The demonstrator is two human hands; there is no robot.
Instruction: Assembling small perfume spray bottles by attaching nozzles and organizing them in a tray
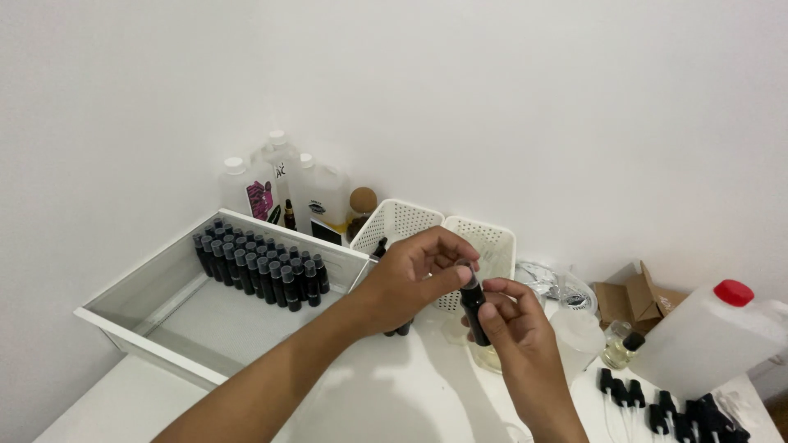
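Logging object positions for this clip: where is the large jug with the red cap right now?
In the head view, the jug with the red cap lies tilted at the far right of the white table, behind a row of black spray pumps and beside a cardboard box.

I see a small black bottle (474, 305), slim and upright, tilted slightly toward eleven o'clock, held above the white table with its cap end uppermost, near the frame's centre.
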